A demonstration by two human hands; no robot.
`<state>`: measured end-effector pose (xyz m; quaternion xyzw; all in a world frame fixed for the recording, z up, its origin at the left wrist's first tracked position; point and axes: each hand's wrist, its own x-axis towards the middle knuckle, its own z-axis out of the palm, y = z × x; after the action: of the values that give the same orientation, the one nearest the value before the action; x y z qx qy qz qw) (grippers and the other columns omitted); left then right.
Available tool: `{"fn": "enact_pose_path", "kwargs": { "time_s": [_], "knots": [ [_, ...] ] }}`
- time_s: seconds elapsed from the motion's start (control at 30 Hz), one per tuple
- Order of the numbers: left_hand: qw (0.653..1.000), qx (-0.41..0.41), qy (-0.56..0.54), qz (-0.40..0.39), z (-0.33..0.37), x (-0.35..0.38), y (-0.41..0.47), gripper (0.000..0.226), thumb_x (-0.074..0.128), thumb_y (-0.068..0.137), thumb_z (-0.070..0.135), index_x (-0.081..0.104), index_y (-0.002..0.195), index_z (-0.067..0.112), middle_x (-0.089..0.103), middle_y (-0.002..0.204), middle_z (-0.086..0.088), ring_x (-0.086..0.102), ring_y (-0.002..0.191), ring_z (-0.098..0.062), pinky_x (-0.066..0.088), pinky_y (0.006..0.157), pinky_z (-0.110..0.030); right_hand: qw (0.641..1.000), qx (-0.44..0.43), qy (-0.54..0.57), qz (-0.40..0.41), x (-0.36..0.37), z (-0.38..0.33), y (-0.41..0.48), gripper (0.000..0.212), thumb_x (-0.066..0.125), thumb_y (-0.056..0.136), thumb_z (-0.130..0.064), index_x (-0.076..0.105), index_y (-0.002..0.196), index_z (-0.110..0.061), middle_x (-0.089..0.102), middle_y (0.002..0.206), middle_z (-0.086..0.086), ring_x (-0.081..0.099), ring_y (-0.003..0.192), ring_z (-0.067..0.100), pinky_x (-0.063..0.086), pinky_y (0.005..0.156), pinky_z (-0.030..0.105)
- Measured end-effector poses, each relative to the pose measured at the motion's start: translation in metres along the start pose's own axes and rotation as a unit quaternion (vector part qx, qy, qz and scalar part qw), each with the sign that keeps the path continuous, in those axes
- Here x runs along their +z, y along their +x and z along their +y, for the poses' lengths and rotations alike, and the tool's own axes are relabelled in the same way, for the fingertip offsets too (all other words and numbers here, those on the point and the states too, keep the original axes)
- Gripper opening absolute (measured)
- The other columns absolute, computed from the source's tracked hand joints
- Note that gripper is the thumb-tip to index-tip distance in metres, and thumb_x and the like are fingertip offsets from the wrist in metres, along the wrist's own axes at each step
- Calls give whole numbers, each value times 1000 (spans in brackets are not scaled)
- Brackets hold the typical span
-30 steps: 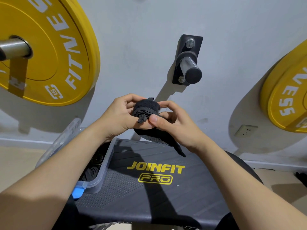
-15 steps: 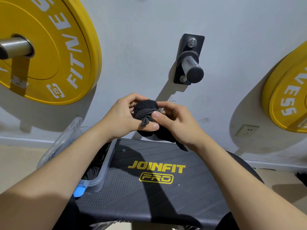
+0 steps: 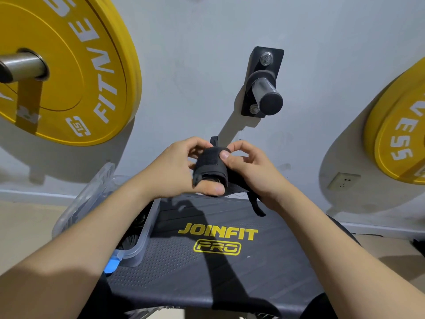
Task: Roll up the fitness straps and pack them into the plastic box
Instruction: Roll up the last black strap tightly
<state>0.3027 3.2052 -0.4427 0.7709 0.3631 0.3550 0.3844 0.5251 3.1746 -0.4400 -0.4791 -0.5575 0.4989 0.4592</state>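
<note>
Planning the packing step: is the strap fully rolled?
Not fully: the strap is rolled between left hand and right hand, with a loose tail hanging.

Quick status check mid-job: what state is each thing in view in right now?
Left hand: gripping the roll, thumb beneath.
Right hand: pinching the roll's top.
Black strap: mostly rolled, tail hanging loose.
Plastic box: open, dark rolls inside.
Box lid: off, leaning behind the box.
Wall peg: bare.
Left yellow plate: hung on its peg.
</note>
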Motion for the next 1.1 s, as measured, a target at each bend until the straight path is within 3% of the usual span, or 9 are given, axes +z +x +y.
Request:
{"fn": "enact_pose_path", "kwargs": {
  "time_s": [0.1, 0.17, 0.27, 0.47, 0.67, 0.77, 0.87, 1.0, 1.1],
  "knots": [
    [989, 42, 138, -16, 4, 11, -4, 85, 103, 56, 51, 66, 131, 32, 74, 116, 19, 70, 111, -1, 56, 92, -20, 1000, -2, -26, 0, 4, 5, 0, 16, 79, 98, -22, 66, 106, -15, 56, 78, 19, 59, 64, 26, 52, 62, 35],
    [985, 48, 162, -16, 6, 15, -4, 78, 101, 58, 46, 67, 126, 31, 74, 108, 18, 69, 102, 1, 55, 86, -21, 999, 4, -35, 6, 6, 5, 0, 25, 84, 94, -25, 68, 110, -14, 63, 72, 11, 64, 59, 22, 54, 55, 31],
    [983, 43, 180, 15, 7, 5, -1, 69, 99, 57, 40, 68, 118, 29, 72, 99, 18, 66, 93, 2, 49, 80, -17, 996, 33, -77, 25, -3, 4, 0, 37, 89, 87, -39, 74, 112, -15, 77, 79, 8, 73, 66, 19, 58, 60, 31],
    [984, 30, 177, 24, 7, -9, 2, 67, 99, 58, 32, 68, 116, 25, 73, 102, 14, 68, 97, -4, 54, 92, -28, 962, 139, -213, -93, -33, 9, -5, 23, 87, 90, -40, 86, 85, -18, 83, 84, 5, 74, 67, 14, 56, 60, 22],
    [997, 0, 30, 66, 12, -22, 4, 68, 92, 52, 44, 71, 115, 28, 78, 103, 9, 75, 100, -10, 61, 91, -25, 948, 165, -254, -94, -54, 11, 1, 37, 84, 89, -51, 85, 92, -14, 83, 94, 11, 76, 80, 22, 60, 78, 34],
    [990, -15, -99, 104, 9, -23, 5, 64, 92, 52, 39, 75, 111, 22, 80, 101, 4, 77, 96, -11, 60, 79, -22, 943, 177, -266, -96, -56, 11, 2, 40, 85, 87, -55, 85, 89, -15, 83, 92, 9, 75, 77, 21, 58, 75, 33],
    [983, -26, -140, 111, 4, -20, 7, 58, 91, 53, 35, 77, 107, 21, 81, 98, 1, 76, 94, -14, 61, 79, -26, 932, 197, -286, -105, -55, 9, 3, 40, 84, 88, -54, 84, 87, -14, 83, 89, 9, 75, 75, 20, 57, 72, 30],
    [996, -50, -15, 72, -8, -24, 5, 73, 93, 47, 44, 73, 116, 29, 79, 110, 11, 73, 111, -5, 56, 93, -21, 936, 204, -262, -120, -53, 6, -4, 40, 86, 87, -50, 84, 88, -10, 82, 90, 14, 75, 75, 23, 58, 70, 30],
    [996, -67, 58, -6, -15, -24, 3, 75, 95, 52, 33, 68, 122, 36, 72, 114, 15, 68, 111, -6, 58, 97, -30, 959, 177, -184, -120, -48, 5, -10, 27, 84, 91, -38, 85, 95, -12, 83, 100, 15, 79, 87, 30, 64, 80, 37]
  ]
}}
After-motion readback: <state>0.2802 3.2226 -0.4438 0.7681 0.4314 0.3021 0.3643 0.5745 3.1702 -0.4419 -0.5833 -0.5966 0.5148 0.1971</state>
